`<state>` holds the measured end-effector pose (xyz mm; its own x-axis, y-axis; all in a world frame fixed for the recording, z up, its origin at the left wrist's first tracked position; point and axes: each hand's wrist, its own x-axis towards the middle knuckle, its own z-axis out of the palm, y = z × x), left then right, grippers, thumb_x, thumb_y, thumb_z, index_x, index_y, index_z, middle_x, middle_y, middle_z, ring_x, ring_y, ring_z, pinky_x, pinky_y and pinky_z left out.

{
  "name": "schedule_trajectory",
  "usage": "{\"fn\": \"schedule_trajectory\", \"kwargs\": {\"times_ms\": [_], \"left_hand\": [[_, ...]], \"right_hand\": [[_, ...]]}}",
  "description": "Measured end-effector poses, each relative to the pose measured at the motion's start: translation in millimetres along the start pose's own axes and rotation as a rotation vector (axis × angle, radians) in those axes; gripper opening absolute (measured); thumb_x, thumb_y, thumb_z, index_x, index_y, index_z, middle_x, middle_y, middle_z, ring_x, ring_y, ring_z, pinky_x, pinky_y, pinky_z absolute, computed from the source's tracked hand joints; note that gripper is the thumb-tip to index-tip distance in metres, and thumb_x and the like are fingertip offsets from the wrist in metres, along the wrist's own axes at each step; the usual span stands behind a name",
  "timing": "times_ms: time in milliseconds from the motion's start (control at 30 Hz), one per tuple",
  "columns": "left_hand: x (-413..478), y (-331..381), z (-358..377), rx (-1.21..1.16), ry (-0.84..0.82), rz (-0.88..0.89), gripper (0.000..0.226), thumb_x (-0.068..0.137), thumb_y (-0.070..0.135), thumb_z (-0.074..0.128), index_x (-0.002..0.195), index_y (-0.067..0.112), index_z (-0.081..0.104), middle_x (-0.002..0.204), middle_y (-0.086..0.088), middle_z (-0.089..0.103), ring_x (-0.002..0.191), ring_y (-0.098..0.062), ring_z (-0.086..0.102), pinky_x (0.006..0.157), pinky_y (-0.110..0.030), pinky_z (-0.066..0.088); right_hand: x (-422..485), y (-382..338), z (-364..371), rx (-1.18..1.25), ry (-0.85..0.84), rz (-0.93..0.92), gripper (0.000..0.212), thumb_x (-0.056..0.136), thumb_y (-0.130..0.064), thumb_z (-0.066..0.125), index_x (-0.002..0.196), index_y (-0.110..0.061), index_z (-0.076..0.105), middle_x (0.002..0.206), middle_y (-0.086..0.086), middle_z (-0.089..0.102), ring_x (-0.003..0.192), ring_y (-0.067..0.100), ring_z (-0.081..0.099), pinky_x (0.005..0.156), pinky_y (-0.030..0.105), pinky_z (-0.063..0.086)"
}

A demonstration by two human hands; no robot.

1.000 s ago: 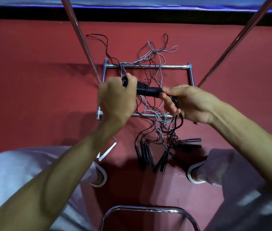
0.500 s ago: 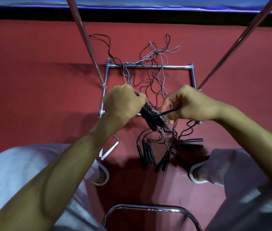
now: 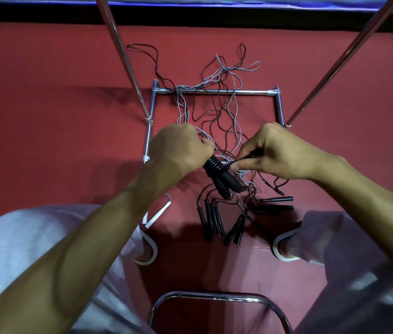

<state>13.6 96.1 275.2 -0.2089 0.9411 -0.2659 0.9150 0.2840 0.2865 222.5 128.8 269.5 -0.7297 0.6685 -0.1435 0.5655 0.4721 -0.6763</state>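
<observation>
- Change, 1 s ago vs now: the grip lay level and high, in front of the far bar of the metal frame. It has since dropped and tipped, so the handles now point down and to the R, toward the floor.
- L hand: was wrapped round 1 end of the level grip. It is now lower, just inside the frame's near-L corner, fist clenched round the ribbed top of the handles.
- R hand: 1 s ago it cupped the other end. It has let that end go and come over the top, and thumb and forefinger now pinch the thin black cord just beside the ribbing.
- Meaning (judgement): 1 hand now anchors and the other works the line. That looks like prep to pull this cord free of the tangle or wind it round the handles. The sorting is far from done, since most ropes lie unsorted.
- Look of the thing: 2 black handles seem held side by side, w/ a ribbed collar up top and smooth tapered bodies below. They hang in the air above the red mat, not touching it.
- The cord is thin and slack, and runs off into the tangle of cords. Which strand it joins can't be told.
- Below: approx 8 loose handles lie on the mat between the person's shoes, well apart from the held pair.
- That tangle, grey and black mixed, drapes over the frame's far bar.
</observation>
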Motion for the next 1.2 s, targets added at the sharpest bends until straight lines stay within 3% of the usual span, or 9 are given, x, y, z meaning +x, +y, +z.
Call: {"fn": "schedule_trajectory", "kwargs": {"times_ms": [200,333,433,633,767,867,967,1100,1200], "left_hand": [[2.0,0.9,-3.9,-0.117,-0.008,0.014,0.041,0.093,0.042,0.055,0.063,0.015,0.044,0.067,0.0,0.045,0.076,-0.032,0.049,0.067,-0.031,0.034],[4.1,-0.1,-3.8,-0.22,-0.009,0.03,0.042,0.093,0.038,0.056,0.061,0.013,0.046,0.063,-0.002,0.047,0.06,-0.024,0.044,0.06,-0.031,0.031],[7.7,-5.5,-5.9,-0.323,-0.039,0.035,0.047,0.095,0.035,0.057,0.057,0.011,0.044,0.056,-0.002,0.042,0.053,-0.019,0.04,0.05,-0.031,0.03],[6.2,-20.0,0.9,-0.503,-0.09,0.198,0.056,0.099,0.029,0.057,0.05,0.012,0.038,0.038,0.007,0.028,0.036,-0.01,0.027,0.041,-0.025,0.025],[3.2,-23.1,4.2,-0.593,-0.077,0.29,0.054,0.099,0.039,0.05,0.053,0.013,0.044,0.045,0.005,0.033,0.04,-0.011,0.029,0.048,-0.031,0.028],[-4.3,-19.7,5.0,-0.618,-0.031,0.355,0.051,0.096,0.042,0.044,0.053,0.014,0.04,0.048,0.003,0.033,0.043,-0.01,0.028,0.049,-0.032,0.029],[-9.0,-19.8,4.1,-0.609,0.064,0.444,0.052,0.1,0.036,0.044,0.055,0.012,0.036,0.051,0.003,0.031,0.047,-0.01,0.028,0.049,-0.03,0.026],[-15.9,-16.8,8.1,-0.662,0.141,0.486,0.052,0.104,0.028,0.046,0.055,0.017,0.033,0.051,0.008,0.026,0.047,-0.01,0.026,0.047,-0.027,0.022],[-21.1,-13.9,10.2,-0.662,0.18,0.503,0.05,0.105,0.026,0.046,0.056,0.024,0.033,0.051,0.008,0.026,0.047,-0.01,0.026,0.047,-0.025,0.021]], "right_hand": [[-2.1,9.4,-0.3,0.401,0.075,0.082,0.026,0.085,-0.034,0.081,0.08,-0.008,0.079,0.066,0.035,0.058,0.061,0.018,0.041,0.047,0.042,0.035],[-2.8,7.4,0.1,0.565,0.135,0.101,0.026,0.085,-0.02,0.076,0.081,0.005,0.072,0.054,0.018,0.056,0.046,0.017,0.047,0.044,0.023,0.038],[-1.9,5.2,-0.2,0.652,0.176,0.095,0.018,0.088,-0.02,0.072,0.082,-0.003,0.071,0.059,0.001,0.062,0.05,0.009,0.048,0.048,0.018,0.038],[4.0,13.8,8.8,0.773,-0.054,0.126,0.039,0.09,-0.045,0.074,0.085,-0.009,0.061,0.081,0.025,0.056,0.069,0.025,0.051,0.062,0.033,0.042],[4.1,8.7,12.5,0.941,-0.158,0.164,0.022,0.099,-0.027,0.055,0.086,-0.009,0.054,0.099,0.024,0.074,0.071,0.03,0.072,0.062,0.031,0.058],[3.4,7.0,12.4,0.96,-0.121,0.146,0.027,0.102,-0.022,0.051,0.081,-0.01,0.062,0.091,0.022,0.076,0.061,0.026,0.07,0.059,0.03,0.056],[7.2,6.1,16.1,0.973,-0.062,0.161,0.041,0.101,-0.023,0.052,0.084,0.014,0.055,0.081,0.018,0.075,0.057,0.025,0.066,0.058,0.03,0.052],[11.1,0.8,13.7,0.997,0.035,0.166,0.038,0.101,-0.021,0.051,0.066,-0.008,0.041,0.069,0.022,0.071,0.048,0.027,0.064,0.048,0.026,0.049],[12.1,-3.6,9.4,0.911,0.063,0.159,0.046,0.103,-0.021,0.052,0.061,-0.002,0.047,0.062,0.023,0.067,0.042,0.026,0.06,0.044,0.027,0.045]]}}
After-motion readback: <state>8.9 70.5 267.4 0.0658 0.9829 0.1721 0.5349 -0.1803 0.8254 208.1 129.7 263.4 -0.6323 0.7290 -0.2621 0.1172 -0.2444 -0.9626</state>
